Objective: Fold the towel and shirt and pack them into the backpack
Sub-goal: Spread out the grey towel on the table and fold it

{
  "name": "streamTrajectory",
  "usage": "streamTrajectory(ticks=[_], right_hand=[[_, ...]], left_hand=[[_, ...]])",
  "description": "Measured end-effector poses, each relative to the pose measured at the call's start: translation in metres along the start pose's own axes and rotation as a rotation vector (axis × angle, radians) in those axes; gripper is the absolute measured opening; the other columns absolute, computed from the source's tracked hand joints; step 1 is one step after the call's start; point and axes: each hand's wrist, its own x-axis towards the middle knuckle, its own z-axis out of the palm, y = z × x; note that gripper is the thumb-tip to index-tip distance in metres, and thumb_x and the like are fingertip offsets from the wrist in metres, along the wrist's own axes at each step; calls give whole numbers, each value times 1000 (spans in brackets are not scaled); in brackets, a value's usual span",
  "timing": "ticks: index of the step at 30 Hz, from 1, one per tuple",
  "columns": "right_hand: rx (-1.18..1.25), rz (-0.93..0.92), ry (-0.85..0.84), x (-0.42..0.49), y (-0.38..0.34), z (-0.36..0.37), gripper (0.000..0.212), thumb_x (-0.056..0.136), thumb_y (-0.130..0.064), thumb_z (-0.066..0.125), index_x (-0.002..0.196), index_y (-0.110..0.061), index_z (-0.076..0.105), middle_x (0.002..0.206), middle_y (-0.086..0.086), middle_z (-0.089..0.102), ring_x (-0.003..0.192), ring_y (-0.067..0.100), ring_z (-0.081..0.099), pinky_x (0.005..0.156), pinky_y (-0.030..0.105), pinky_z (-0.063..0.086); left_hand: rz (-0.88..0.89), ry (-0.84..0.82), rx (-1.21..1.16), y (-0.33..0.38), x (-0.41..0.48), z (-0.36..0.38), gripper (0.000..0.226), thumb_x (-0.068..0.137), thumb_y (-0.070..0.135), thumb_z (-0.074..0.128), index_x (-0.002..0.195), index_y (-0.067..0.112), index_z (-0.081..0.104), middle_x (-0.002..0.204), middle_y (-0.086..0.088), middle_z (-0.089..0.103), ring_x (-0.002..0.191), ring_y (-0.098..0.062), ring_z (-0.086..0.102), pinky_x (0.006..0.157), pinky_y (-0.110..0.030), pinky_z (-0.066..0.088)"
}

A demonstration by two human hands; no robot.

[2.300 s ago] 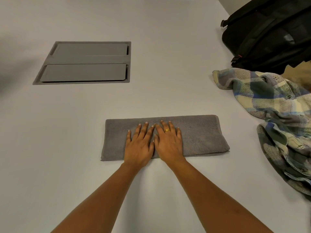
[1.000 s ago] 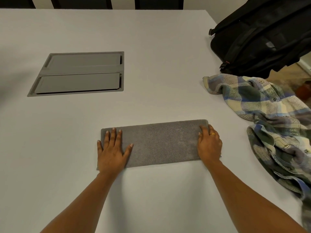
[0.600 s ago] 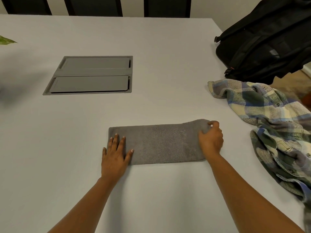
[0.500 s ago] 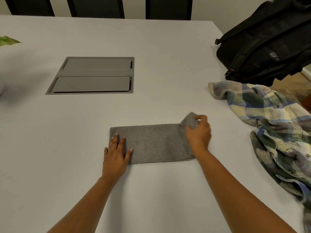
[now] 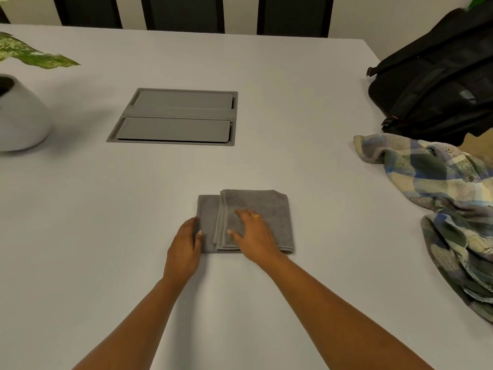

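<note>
A grey towel [image 5: 269, 209] lies folded into a small rectangle on the white table [image 5: 266, 102] in front of me. Its upper layer stops short of the left edge, so a strip of the lower layer shows there. My right hand [image 5: 253, 233] rests flat on the top layer with its fingers spread. My left hand [image 5: 186, 241] touches the towel's left edge, fingers relaxed. A crumpled plaid shirt [image 5: 442, 193] lies at the right of the table. The black backpack [image 5: 437, 84] sits at the far right corner, behind the shirt.
A grey hatch panel [image 5: 176, 116] is set flush into the table beyond the towel. A white plant pot [image 5: 21, 118] with green leaves [image 5: 29, 54] stands at the left edge. Dark chair backs [image 5: 186, 12] line the far side.
My right hand carried the towel's right end over to the left and laid it down, halving the strip. My left hand slid off the towel's top to its left edge.
</note>
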Motion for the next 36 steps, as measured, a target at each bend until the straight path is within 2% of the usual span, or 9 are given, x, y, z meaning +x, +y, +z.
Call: streamTrajectory(ticks=[3,5,9,15,20,23,27,30,36], right_hand=[[-145,-52,-74,-5,16,9,61,95,-39,47,148,-25,21,158,1,8,145,18,7,115,37,13],[-165,-80,-83,-5,27,3,59,96,-41,46,148,-29,20,158,-4,5,145,14,4,115,35,11],[-179,-72,-82,0,47,-23,54,93,-40,51,143,-32,34,155,-10,18,143,8,15,114,31,16],[-257,16,156,0,23,-16,55,87,-57,50,128,-20,55,136,-1,49,128,18,38,105,37,33],[-268,20,118,4,2,7,60,85,-48,59,130,-10,47,130,7,45,122,22,38,99,32,39],[-162,37,126,9,1,5,37,89,-23,58,122,-6,54,123,8,51,109,21,51,86,24,43],[55,112,147,13,1,-4,31,85,-5,57,115,-5,62,109,8,59,87,14,56,65,4,37],[180,102,183,10,-6,-5,24,81,-2,59,104,-4,66,87,3,57,70,8,48,51,1,36],[249,-8,155,5,-24,12,24,81,-5,62,105,-5,66,80,-2,52,65,1,46,59,2,38]], left_hand=[[-1,-6,-14,0,-5,2,44,99,23,41,140,7,38,141,-9,45,128,-24,44,106,-34,33],[18,-15,-22,2,-8,1,48,97,32,43,139,9,41,140,-7,47,127,-23,45,107,-36,34],[108,-57,62,3,-13,4,74,81,60,33,137,13,44,139,-4,49,134,-23,37,111,-42,28],[102,-131,345,-13,-17,11,99,64,87,-6,146,38,20,156,1,16,145,-17,-1,115,-44,-1],[118,-154,482,-20,-21,11,88,65,83,-18,142,42,-3,158,1,7,145,-21,-3,114,-43,-4],[121,-146,538,-22,-21,14,77,79,76,-10,143,38,8,155,-4,20,144,-27,12,113,-49,8],[134,-134,584,-24,-20,15,64,91,67,5,142,34,24,146,-9,39,135,-34,34,105,-54,26],[135,-128,581,-26,-20,17,67,88,70,0,143,36,18,150,-7,32,140,-31,26,109,-52,19],[150,-110,558,-26,-23,19,78,77,77,-14,142,37,5,156,-2,13,145,-25,4,113,-45,-3]])
